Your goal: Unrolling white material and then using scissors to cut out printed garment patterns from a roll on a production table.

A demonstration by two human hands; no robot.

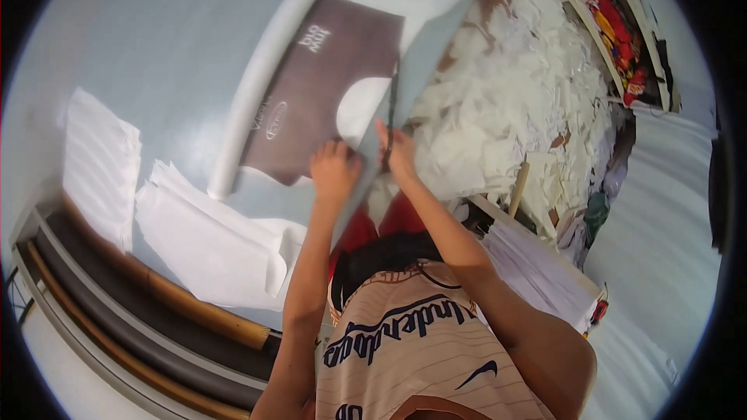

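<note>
Visibly two hands (334, 171) (400, 159), one tool (393, 101), one sheet (327, 101)

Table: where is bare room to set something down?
Bare: the broad patch of grey table left of the white roll and beyond the white sheets. Crowded: the brown printed sheet by the left hand, and the white scrap heap at right.

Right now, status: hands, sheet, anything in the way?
Left hand on brown sheet, near end. Right hand holding dark scissors by sheet's right edge. White scraps heaped close on the right.

head view, down onto hands (335, 173) (401, 157)
</note>
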